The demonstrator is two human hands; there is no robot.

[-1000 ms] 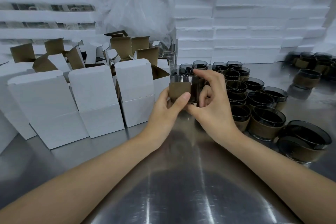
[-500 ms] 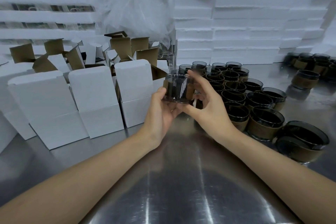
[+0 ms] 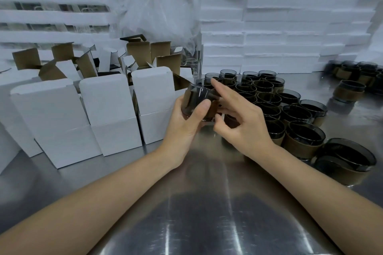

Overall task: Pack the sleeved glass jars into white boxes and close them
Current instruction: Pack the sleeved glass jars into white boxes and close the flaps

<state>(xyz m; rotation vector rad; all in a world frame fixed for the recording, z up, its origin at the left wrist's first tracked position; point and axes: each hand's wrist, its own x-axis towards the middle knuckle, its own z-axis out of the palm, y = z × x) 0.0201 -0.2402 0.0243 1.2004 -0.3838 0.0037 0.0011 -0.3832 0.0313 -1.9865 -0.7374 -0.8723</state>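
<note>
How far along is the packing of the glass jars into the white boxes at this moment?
Early to middle stage. Done: three white cardboard boxes stand closed at the front left. In hand: the left hand grips one dark glass jar with a brown sleeve, tilted above the steel table; the right hand touches it with loose fingers. Left: many sleeved jars wait at right, and open boxes stand behind.

A brushed stainless-steel worktable point(image 3: 199, 223) filled the foreground, its surface streaked with reflected overhead light. Behind the worktable, stacked white foam slabs point(image 3: 286, 33) rose like a wall at the right. Left of the foam slabs, crumpled clear plastic bags point(image 3: 157, 8) were heaped, and further left stood layered white foam trays point(image 3: 51, 14) holding clear glassware.
</note>
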